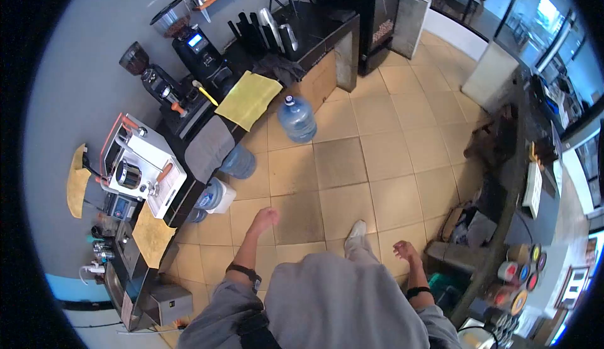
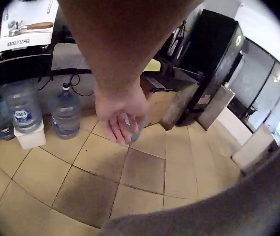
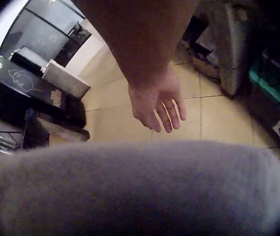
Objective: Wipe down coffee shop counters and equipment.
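Along the left wall the long black desk is partly draped by a yellow cloth; the blue plastic water jug stands on the tan tiled floor, half hidden behind the left hand in the wrist view. Left hand hangs relaxed, holding nothing; right hand loosely spread, empty, grey trousers covering the legs below

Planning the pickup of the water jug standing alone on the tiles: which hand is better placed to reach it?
Probably the left. The left hand hangs open on the counter side, nearer the water jug. The right hand hangs open by the opposite shelves.
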Tool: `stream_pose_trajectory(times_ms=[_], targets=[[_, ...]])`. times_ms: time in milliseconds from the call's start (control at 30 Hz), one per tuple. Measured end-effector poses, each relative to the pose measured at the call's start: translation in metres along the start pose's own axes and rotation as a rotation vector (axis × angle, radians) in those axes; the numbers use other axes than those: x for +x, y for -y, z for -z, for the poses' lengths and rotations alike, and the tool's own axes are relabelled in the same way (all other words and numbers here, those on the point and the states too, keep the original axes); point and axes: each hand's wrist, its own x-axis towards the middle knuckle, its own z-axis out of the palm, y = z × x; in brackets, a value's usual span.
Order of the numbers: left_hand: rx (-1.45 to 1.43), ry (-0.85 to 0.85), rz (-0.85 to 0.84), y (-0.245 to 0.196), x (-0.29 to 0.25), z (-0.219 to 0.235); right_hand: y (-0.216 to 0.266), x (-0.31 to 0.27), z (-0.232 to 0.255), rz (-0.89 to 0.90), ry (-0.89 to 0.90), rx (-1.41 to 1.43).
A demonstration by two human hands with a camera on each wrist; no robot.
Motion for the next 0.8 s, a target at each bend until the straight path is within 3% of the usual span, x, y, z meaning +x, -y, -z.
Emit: stream_pose_trajectory(times_ms=[33, 100, 133, 200, 233, 300, 433, 500, 533, 567, 600, 667, 700, 800], targets=[[-0.005, -0.017, 0.001, -0.002, 0.008, 0.0, 0.034, 0.008, -0.008, 0.0, 0.011, -0.014], [0.003, -0.027, 0.062, 0.001, 0.017, 0.008, 0.115, 0.034, -0.035, 0.138, -0.1, -0.436], [-0.013, -0.039, 0.081, 0.008, 0.013, 0.014, 0.147, 0.044, -0.042, 0.165, -0.073, -0.497], [-0.426, -0.048, 0.084, 0.021, 0.012, 0.027, 0.218, 0.06, -0.069, 0.258, -0.081, -0.737], [-0.446, -0.067, 0.086, 0.025, 0.015, 0.031, 0.255, 0.058, -0.097, 0.324, -0.115, -0.909], [-0.414, -0.205, 0.217, 0.035, 0.015, 0.038, 0.315, 0.078, -0.13, 0.363, -0.077, -0.967], [-0.553, -0.261, 0.264, 0.06, 0.04, 0.038, 0.406, 0.118, -0.194, 0.416, 0.071, -0.979], [-0.606, -0.199, 0.46, 0.074, 0.065, 0.038, 0.451, 0.14, -0.233, 0.436, 0.087, -1.012], [-0.636, -0.202, 0.464, 0.089, 0.081, 0.039, 0.474, 0.153, -0.25, 0.46, 0.103, -1.018], [-0.804, -0.152, 0.557, 0.108, 0.102, 0.039, 0.497, 0.169, -0.265, 0.448, 0.105, -1.047], [-0.972, -0.094, 0.648, 0.125, 0.121, 0.036, 0.52, 0.186, -0.279, 0.547, 0.161, -1.087], [-1.042, -0.014, 0.672, 0.148, 0.157, 0.038, 0.574, 0.209, -0.321, 0.638, 0.223, -1.152], [-1.074, 0.061, 0.689, 0.152, 0.179, 0.044, 0.605, 0.206, -0.358, 0.724, 0.159, -1.237], [-0.489, -0.133, 0.665, 0.051, 0.225, 0.072, 0.685, 0.187, -0.467, 0.952, 0.044, -1.293]])
